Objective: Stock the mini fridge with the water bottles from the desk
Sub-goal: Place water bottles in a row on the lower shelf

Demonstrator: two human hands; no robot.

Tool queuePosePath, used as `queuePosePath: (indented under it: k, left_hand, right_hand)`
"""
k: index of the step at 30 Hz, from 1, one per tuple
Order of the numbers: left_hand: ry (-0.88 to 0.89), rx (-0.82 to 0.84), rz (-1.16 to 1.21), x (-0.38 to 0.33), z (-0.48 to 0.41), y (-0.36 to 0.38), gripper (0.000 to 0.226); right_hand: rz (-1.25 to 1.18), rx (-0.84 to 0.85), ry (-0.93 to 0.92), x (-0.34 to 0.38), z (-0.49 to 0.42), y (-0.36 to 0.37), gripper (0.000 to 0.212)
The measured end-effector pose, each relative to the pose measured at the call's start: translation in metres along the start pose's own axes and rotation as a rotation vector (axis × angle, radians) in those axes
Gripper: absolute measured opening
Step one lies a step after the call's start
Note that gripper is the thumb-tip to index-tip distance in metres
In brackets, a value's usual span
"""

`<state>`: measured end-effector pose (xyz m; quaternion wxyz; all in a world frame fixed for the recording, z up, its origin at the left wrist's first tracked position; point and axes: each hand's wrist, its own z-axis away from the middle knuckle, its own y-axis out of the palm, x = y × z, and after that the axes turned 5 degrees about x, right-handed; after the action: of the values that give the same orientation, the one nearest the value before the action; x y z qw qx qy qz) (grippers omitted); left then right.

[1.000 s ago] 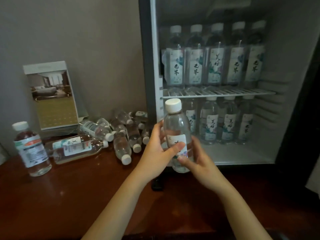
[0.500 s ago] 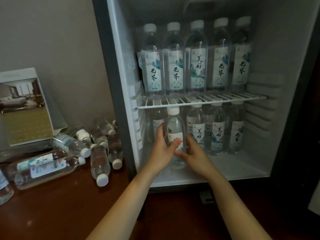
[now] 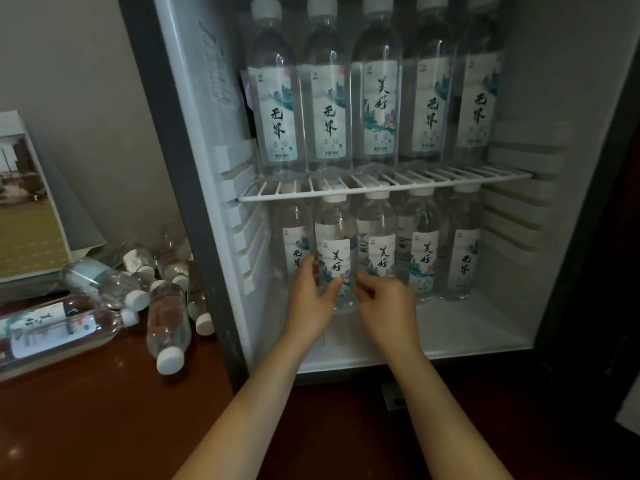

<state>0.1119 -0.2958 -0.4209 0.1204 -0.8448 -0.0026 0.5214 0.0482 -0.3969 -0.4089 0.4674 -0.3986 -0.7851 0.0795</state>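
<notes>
Nearest the camera, the dark red-brown wooden desk [image 3: 86, 427] is seen, with two bare forearms extended over its edge into the open white mini fridge [image 3: 568, 98]. The left hand [image 3: 310, 306] and the right hand [image 3: 389, 308] are both closed on one clear plastic water bottle with a white cap [image 3: 334, 233].

The left hand is wrapped round the bottle's left side, with the thumb laid across the lower front of the label. The lower right side is pinched by the curled fingertips of the right hand. The grip is applied low on the body, so the label, shoulder and cap stand clear above both hands.

The bottle is held upright in the lower compartment, left of centre, just in front of the rear row of small bottles [image 3: 420, 258]. Its cap sits just below the white wire shelf [image 3: 277, 196]. Whether its base rests on the fridge floor cannot be determined, since part of it is covered by the hands.

On the wire shelf, five tall labelled bottles [image 3: 379, 98] are stood side by side. To the left of the fridge, a pile of clear white-capped bottles [image 3: 168, 323] is laid on its side on the desk. Behind it, a printed card stand [image 3: 24, 230] is propped near the grey wall.
</notes>
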Motion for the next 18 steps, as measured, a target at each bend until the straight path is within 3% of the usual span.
queuePosePath:
  k: [11,15,18]
  left_hand:
    - [-0.035,0.033,-0.078,-0.014,0.018,-0.011,0.043]
    - [0.108,-0.044,-0.052,-0.047,0.064,-0.044,0.017]
    - [0.267,-0.209,-0.042,-0.065,0.1,-0.077,0.018]
  right_hand:
    - [-0.041,-0.047,0.008,0.008,0.007,-0.003,0.022]
    - [-0.188,0.019,-0.002,0.026,0.015,0.002,0.016]
    - [-0.344,0.157,-0.044,0.056,0.027,0.007,0.021]
